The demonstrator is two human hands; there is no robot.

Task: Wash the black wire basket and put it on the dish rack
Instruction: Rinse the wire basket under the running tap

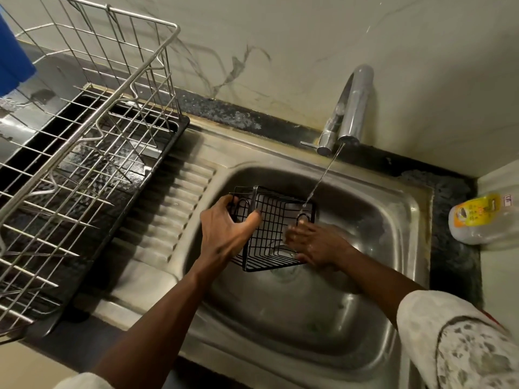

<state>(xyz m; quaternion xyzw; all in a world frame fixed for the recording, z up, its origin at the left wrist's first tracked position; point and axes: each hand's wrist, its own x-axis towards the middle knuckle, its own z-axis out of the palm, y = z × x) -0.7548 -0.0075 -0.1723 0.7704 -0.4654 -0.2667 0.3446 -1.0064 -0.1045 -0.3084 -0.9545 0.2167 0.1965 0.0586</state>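
The black wire basket point(273, 228) is tipped on its side over the steel sink point(393, 248). My left hand point(224, 231) grips its left rim, with the thumb hooked over the wires and the fingers behind. My right hand point(314, 244) lies against the basket's lower right side, wet and blurred; its fingers look fairly straight. A thin stream from the chrome tap point(349, 110) hits the basket's upper right corner. The wire dish rack point(84, 153) stands on a black tray to the left of the sink.
A ribbed steel drainboard point(165, 220) lies between rack and basin. A plastic bottle with a yellow label point(486, 220) lies on the dark counter at the right. A blue object point(12, 63) hangs at the far left. The tiled wall stands close behind the tap.
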